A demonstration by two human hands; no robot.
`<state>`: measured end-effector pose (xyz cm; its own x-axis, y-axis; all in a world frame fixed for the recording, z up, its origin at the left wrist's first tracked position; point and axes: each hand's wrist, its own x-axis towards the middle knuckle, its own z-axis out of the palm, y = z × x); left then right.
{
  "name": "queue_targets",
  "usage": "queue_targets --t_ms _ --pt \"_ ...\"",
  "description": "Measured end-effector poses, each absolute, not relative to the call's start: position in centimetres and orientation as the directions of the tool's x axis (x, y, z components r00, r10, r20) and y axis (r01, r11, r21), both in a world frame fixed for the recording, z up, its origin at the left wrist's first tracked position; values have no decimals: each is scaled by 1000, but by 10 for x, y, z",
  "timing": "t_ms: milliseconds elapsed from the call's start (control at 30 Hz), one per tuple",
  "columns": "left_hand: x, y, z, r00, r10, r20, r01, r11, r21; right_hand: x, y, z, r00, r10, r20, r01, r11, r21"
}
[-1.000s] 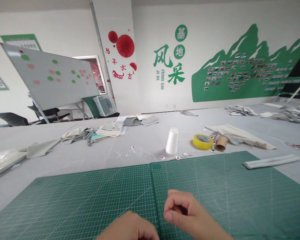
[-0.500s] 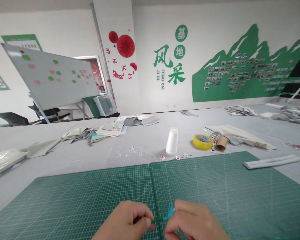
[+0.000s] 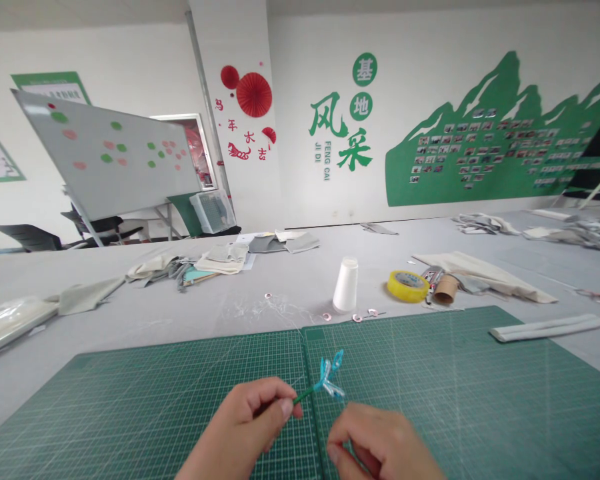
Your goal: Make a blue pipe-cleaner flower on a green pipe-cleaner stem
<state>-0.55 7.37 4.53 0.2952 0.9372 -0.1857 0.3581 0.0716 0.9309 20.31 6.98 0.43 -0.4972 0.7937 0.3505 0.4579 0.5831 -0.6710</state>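
Observation:
My left hand pinches the green stem of a small blue wire-like flower between thumb and fingers. The stem slants up to the right, and the blue and whitish looped petals spread open at its tip. Just below and right of the petals is my right hand, its fingers curled in and apart from the flower. Nothing shows between those fingertips. Both hands are above the green cutting mats, near the seam where the two mats meet.
Behind the mats stand a white thread cone, a yellow tape roll and a brown cardboard tube. Small rings and loose thread lie nearby. A rolled light cloth rests at the right mat's edge. Fabric scraps lie further back.
My right hand has let go of the flower and moved slightly down. The flower is now raised and tilted upward in my left hand, its petals in full view.

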Motion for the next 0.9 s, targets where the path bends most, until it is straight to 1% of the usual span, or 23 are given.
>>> queue_targets --t_ms 133,267,333,433,567,667,733,767,900 --pt "-5 73 47 348 916 -200 240 119 963 199 76 -1 -427 864 265 420 450 -788" --pt "-6 72 47 433 871 -231 145 185 972 197 79 2 -425 898 115 321 268 -908" --pt "-7 72 44 479 847 -231 122 197 973 197 80 4 -441 896 62 255 191 -948" --pt "-8 73 40 521 819 -241 126 205 971 196 82 4 -421 907 24 171 105 -980" --pt "-6 68 44 532 773 -346 204 279 938 198 89 -3 -427 903 -48 124 6 -992" --pt "-4 62 52 452 790 -414 352 268 897 202 94 -13 -473 875 -104 68 -81 -994" --pt "-3 59 58 417 812 -409 425 223 877 204 96 -18 -498 859 -117 56 -103 -993" --pt "-3 59 60 425 809 -407 455 197 868 205 96 -19 -512 851 -116 54 -103 -993" --pt "-2 64 64 548 710 -442 532 112 839 208 95 -14 -522 846 -112 22 -118 -993"
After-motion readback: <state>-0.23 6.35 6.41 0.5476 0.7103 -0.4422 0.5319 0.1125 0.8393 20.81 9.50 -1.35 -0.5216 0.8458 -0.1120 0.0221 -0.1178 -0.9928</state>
